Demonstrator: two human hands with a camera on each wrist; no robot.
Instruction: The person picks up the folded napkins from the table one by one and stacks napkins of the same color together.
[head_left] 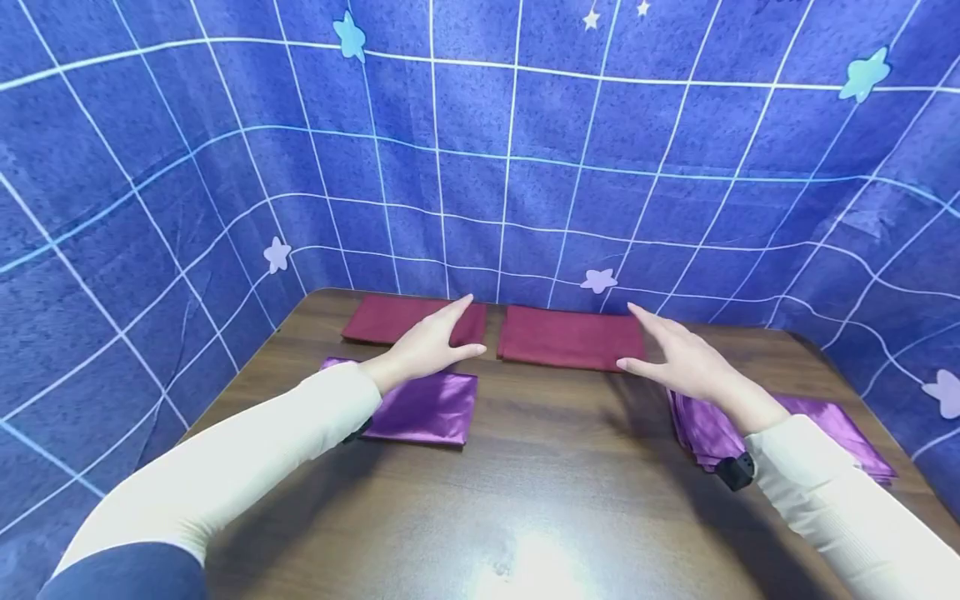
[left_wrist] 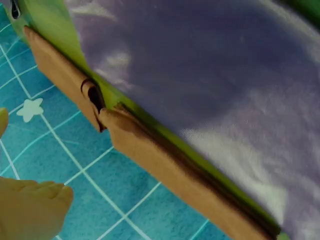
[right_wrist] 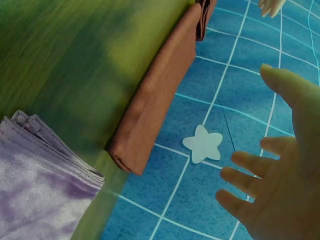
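Both hands hover over the table, holding nothing. The left hand (head_left: 426,343), fingers extended and thumb apart, is above a folded shiny purple cloth (head_left: 427,408) and close to a folded dark red cloth (head_left: 390,319) at the back left. Spread fingers also show on the right hand (head_left: 686,358), which is beside a second folded red cloth (head_left: 570,337) at the back middle. Beneath the right wrist lies another folded purple cloth (head_left: 825,417), its layered edges visible in the right wrist view. The left forearm partly hides the left purple cloth.
A brown wooden table (head_left: 540,475) bears the cloths, with a bright glare near its front. Around its back and sides hangs a blue curtain (head_left: 480,167) with a white grid and stars. A dark wrist device (head_left: 735,472) sits at the right wrist.
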